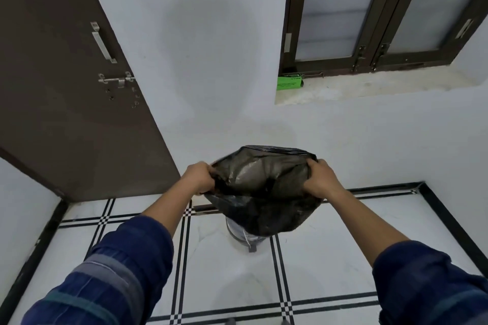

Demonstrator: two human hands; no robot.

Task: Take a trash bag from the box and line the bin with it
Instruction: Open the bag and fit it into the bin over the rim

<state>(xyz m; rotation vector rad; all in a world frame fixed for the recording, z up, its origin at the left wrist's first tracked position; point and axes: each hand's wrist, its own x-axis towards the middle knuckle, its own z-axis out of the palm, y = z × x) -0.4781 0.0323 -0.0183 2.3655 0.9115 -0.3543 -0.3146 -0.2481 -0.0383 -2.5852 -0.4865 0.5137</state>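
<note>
Trash bag (264, 192) stretched open between left hand (199, 177) and right hand (320, 179), both gripping its rim above the bin (241, 235).

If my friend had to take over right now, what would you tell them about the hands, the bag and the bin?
Left hand: shut on the left edge of the black trash bag, near its mouth.
Right hand: shut on the right edge, so the mouth is stretched open between both hands.
The bin stands on the tiled floor under the bag; only its lower part shows, the rest is hidden behind the bag.
The green box sits on the window sill.
Done: a bag is out and opened.
Left: lower the bag into the bin and fit its mouth over the rim. Whether any of it is over the rim yet cannot be seen.
</note>
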